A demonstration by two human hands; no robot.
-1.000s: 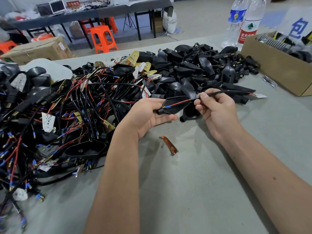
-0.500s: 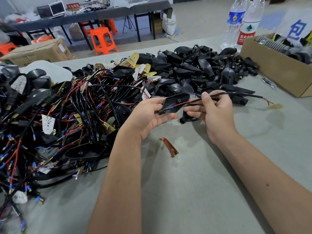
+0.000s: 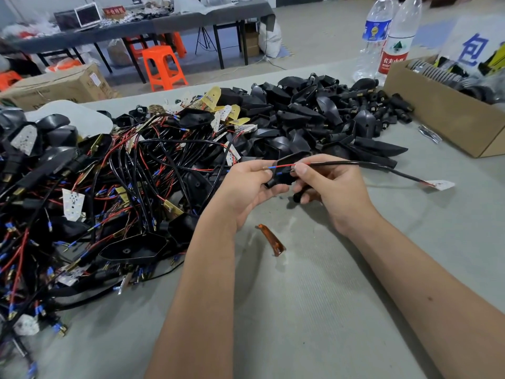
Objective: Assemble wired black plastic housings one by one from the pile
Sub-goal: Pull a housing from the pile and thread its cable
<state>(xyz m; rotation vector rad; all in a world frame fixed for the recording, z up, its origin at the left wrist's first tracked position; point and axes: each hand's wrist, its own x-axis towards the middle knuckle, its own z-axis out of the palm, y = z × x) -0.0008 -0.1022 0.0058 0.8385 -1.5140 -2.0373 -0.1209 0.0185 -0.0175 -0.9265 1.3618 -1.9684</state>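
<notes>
My left hand (image 3: 247, 187) grips a black plastic housing (image 3: 284, 170) above the table's middle. My right hand (image 3: 333, 190) pinches a black cable (image 3: 341, 164) just right of the housing; its red and blue leads (image 3: 284, 166) cross the housing towards my left thumb. The cable's far end carries a small white board (image 3: 441, 184) lying on the table at the right. A pile of loose black housings (image 3: 314, 116) lies behind my hands. At the left spreads a tangle of wired parts (image 3: 95, 187).
A small amber lens piece (image 3: 273, 240) lies on the grey table (image 3: 328, 310) just in front of my hands. A cardboard box (image 3: 442, 116) of parts stands at the right, with two water bottles (image 3: 388, 36) behind it. Orange stools and tables stand beyond.
The housing has turned more upright in my left hand. The red and blue leads have slid further left across it, and the cable's board end has dropped onto the table.
</notes>
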